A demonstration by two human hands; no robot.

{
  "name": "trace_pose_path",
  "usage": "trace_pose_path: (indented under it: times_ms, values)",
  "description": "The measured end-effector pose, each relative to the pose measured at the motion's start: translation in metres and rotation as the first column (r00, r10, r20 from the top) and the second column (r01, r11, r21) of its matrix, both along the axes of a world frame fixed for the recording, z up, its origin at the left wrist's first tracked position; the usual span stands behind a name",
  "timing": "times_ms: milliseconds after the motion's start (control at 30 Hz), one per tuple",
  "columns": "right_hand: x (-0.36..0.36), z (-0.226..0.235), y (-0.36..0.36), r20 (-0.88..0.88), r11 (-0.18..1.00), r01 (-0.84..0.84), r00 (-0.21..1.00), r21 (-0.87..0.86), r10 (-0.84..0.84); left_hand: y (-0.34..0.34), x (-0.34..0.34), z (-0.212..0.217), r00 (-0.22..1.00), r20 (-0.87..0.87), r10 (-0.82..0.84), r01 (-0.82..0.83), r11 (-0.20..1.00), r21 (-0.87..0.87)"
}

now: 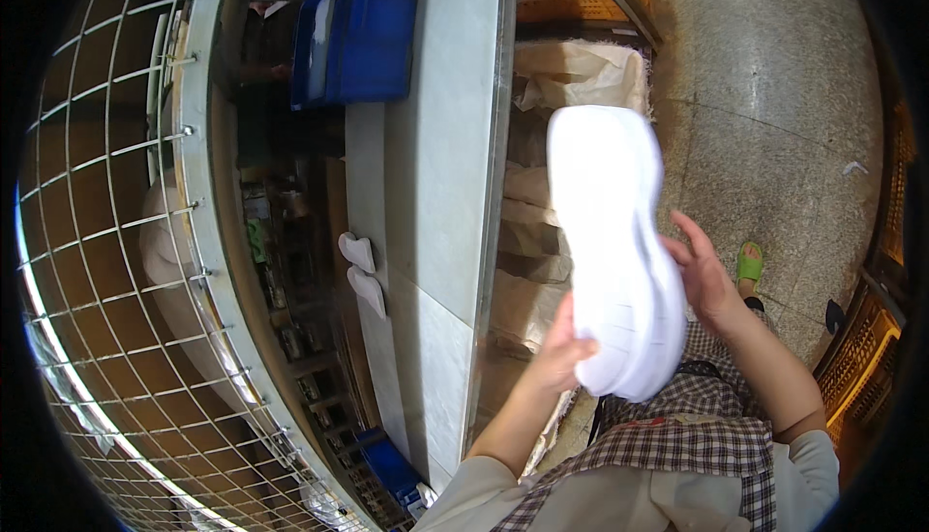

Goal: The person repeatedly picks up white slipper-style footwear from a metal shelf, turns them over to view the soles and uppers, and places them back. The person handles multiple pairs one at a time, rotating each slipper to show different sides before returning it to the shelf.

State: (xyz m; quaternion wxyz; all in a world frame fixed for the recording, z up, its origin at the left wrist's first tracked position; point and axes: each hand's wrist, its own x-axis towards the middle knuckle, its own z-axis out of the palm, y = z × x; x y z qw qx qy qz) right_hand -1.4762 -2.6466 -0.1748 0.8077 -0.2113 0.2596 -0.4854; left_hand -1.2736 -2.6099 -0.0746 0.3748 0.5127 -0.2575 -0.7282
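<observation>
A white shoe sole [610, 242], somewhat blurred, is held up in front of me, its long side running away from my body. A second white layer shows along its right edge; I cannot tell whether it is another sole. My left hand [559, 350] grips the near left edge, thumb on top and the other fingers partly hidden. My right hand [704, 276] is at the right edge with its fingers spread; whether the fingertips touch the sole is unclear.
A pale worktop [445, 193] runs along my left, with two small white pieces [363, 276] and a blue bin [373, 34] on it. Fabric-lined containers [581, 77] stand beyond the sole. Farther left is a wire mesh guard [116, 193]; orange crates [861, 368] stand at right.
</observation>
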Motion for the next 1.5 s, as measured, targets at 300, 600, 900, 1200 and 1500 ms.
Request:
trace_pose_path:
  times_ms: [300, 600, 900, 1200, 1500]
  values:
    - [-0.05, 0.039, 0.022, 0.357, 0.981, 0.063, 0.926, 0.182, -0.126, 0.009, -0.068, -0.029, 0.559, 0.749, -0.355, 0.704, 0.68, -0.204]
    - [-0.045, 0.051, 0.037, 0.229, 0.976, 0.015, 0.971, 0.216, -0.066, -0.007, -0.083, -0.058, 0.978, 0.168, -0.123, 0.162, 0.956, -0.245]
    - [-0.031, 0.054, 0.03, 0.201, 0.975, -0.026, 0.979, 0.22, -0.019, -0.009, -0.082, -0.056, 0.998, -0.05, 0.026, -0.034, 0.988, -0.15]
    - [-0.013, 0.046, 0.025, 0.296, 0.965, -0.028, 0.954, 0.263, -0.053, -0.01, -0.077, -0.055, 0.994, -0.072, 0.085, -0.091, 0.992, -0.087]
    - [-0.011, 0.042, 0.023, 0.295, 0.923, -0.01, 0.949, 0.384, -0.112, -0.012, -0.084, -0.061, 0.974, -0.101, 0.204, -0.197, 0.978, 0.074]
